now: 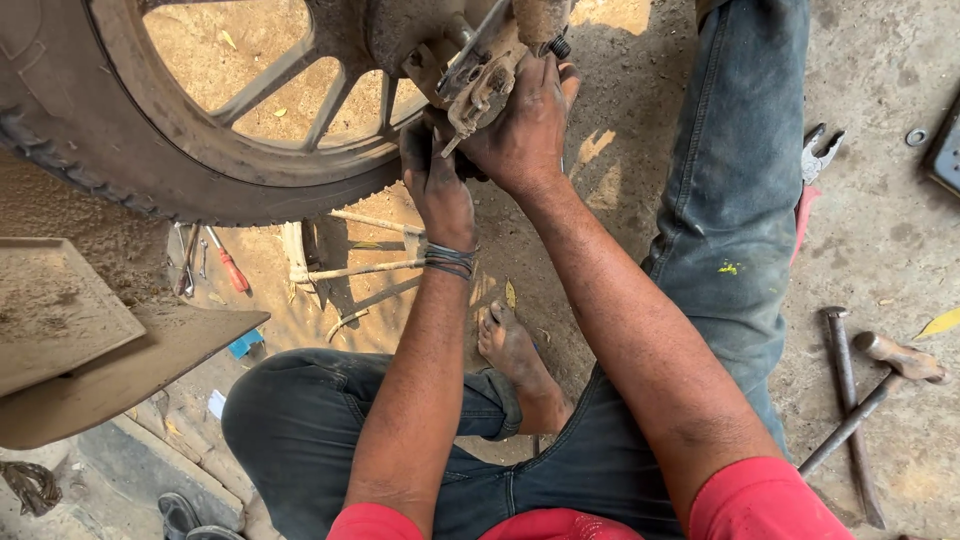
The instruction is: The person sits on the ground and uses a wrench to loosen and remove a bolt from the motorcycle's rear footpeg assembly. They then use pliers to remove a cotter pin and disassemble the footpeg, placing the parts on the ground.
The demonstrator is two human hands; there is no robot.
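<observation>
Working on the metal brake part (480,75) by the hub of the big wheel (130,150), we are sitting on the dirt floor (620,160) with both hands up at the top middle of the frame. Our right hand (525,125) lies over the part, fingers curled round it and holding it. Our left hand (435,180) is just below it, fingers bent in and pushing up against its underside; we cannot tell if they pinch anything small. It looks like we are fitting or loosening the part, and steady hands seem needed here. A red screwdriver (230,265) lies at left under the tyre. A hammer (880,385) and pliers (815,165) lie at right, well apart from our hands.
</observation>
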